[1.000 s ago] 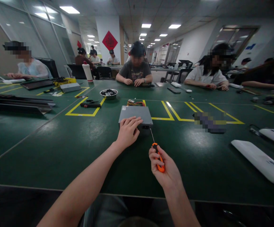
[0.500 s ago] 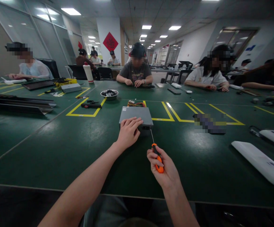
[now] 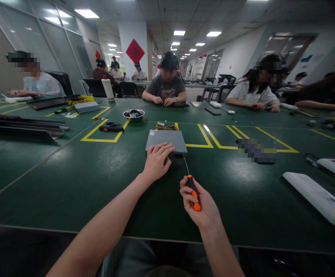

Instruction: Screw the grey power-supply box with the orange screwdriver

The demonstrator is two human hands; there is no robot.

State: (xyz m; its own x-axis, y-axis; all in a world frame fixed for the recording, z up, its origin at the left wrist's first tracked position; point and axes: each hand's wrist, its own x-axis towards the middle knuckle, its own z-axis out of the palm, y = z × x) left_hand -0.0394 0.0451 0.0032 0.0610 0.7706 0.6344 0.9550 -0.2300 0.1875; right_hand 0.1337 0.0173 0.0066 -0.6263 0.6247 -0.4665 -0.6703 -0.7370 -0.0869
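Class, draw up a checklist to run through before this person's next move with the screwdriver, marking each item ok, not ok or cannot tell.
1. Left hand steadying the power supply: ok, its fingers lie across the top.
2. Screwdriver in the right hand: ok, held by its orange-and-black handle.
3. Screwdriver tip seated in a screw: cannot tell; it meets the near right corner, too small to see.
4. Power socket unplugged: ok, no lead shows there.
5. Coloured cables away from both hands: ok, they lie at the far side.

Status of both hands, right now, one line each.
Left hand: open, resting on the grey metal box, fingers across its top.
Right hand: closed around the handle of the orange-and-black screwdriver.
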